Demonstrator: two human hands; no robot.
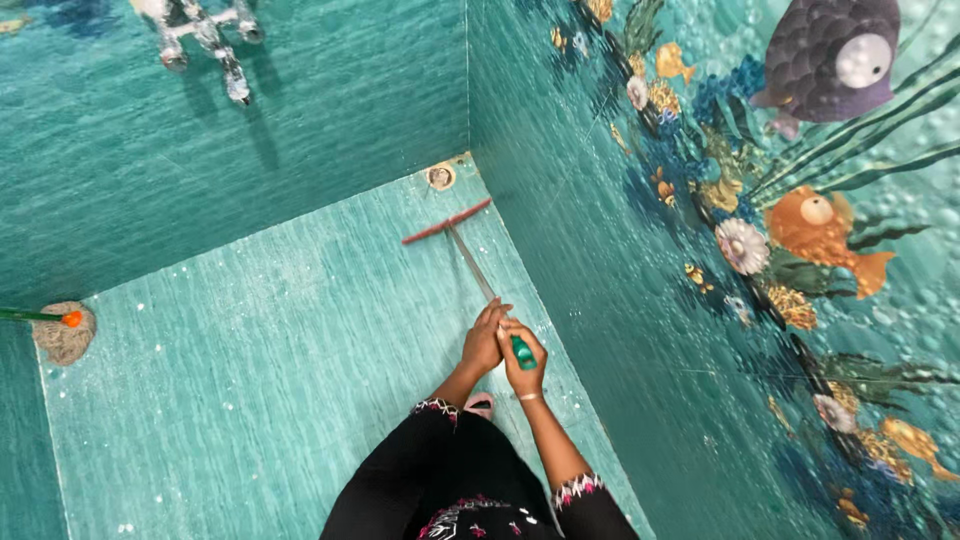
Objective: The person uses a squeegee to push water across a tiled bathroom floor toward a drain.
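Observation:
A floor squeegee with a red blade (446,221) and a thin metal handle (472,264) rests on the wet teal tiled floor (260,370). Its blade lies close to the round floor drain (439,177) in the far corner. My left hand (483,338) grips the handle just above my right hand (523,362), which is closed around the green grip at the handle's end. Both arms wear black sleeves with patterned cuffs.
A string mop head (64,333) with an orange collar and green stick lies at the left wall. A metal tap fitting (205,35) is mounted on the far teal wall. The right wall (760,250) carries fish and sea-plant pictures. One foot shows below my hands.

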